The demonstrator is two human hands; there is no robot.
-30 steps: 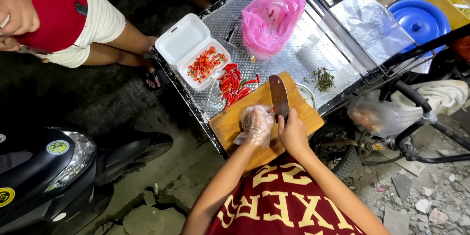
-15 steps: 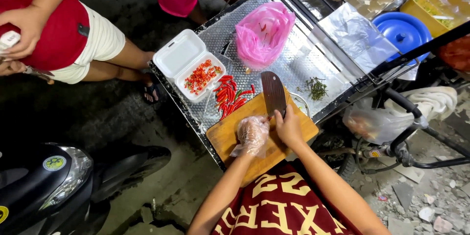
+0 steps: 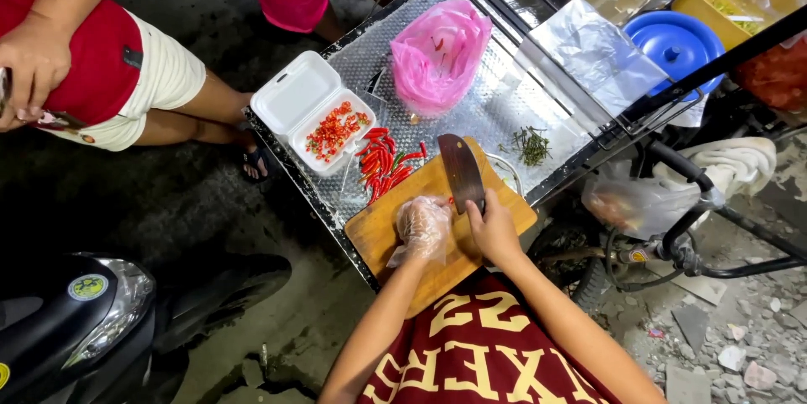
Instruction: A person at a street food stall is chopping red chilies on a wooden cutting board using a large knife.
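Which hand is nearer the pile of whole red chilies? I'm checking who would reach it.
Left. The gloved left hand rests on the cutting board just below the chilies; the right hand, holding the cleaver, sits farther right.

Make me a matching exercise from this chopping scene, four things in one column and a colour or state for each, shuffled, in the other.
Things:
1. left hand
2. foam box
3. plastic bag
4. right hand

Colour or state:
A. pink, slumped on the metal tabletop
B. white, lid open, chopped red chilli inside
C. grips the cleaver's handle
D. wears a clear plastic glove, rests on the wooden board

Pairs: 1-D, 2-B, 3-A, 4-C
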